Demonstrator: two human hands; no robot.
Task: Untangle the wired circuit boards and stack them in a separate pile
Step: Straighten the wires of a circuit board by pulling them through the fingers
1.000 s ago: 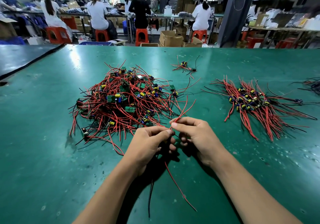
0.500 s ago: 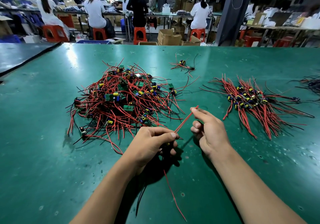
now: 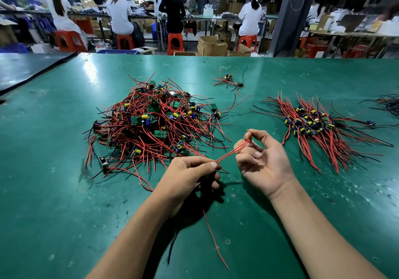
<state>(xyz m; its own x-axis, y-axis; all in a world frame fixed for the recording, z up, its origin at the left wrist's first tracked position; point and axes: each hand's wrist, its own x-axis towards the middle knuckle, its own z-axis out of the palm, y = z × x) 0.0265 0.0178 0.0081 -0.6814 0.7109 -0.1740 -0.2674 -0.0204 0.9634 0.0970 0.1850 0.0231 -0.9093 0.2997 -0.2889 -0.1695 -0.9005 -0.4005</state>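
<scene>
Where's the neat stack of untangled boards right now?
In the head view the neat stack lies on the right side of the green table, just beyond the right hand; the tangled heap sits to its left.

I see the right hand [image 3: 262, 159] has pulled away from the left hand [image 3: 190, 175] and rolled palm-up. Its fingers [image 3: 262, 135] now pinch the red wire pair [image 3: 232, 152] near the tips, and the pair is drawn straight between both hands.
</scene>
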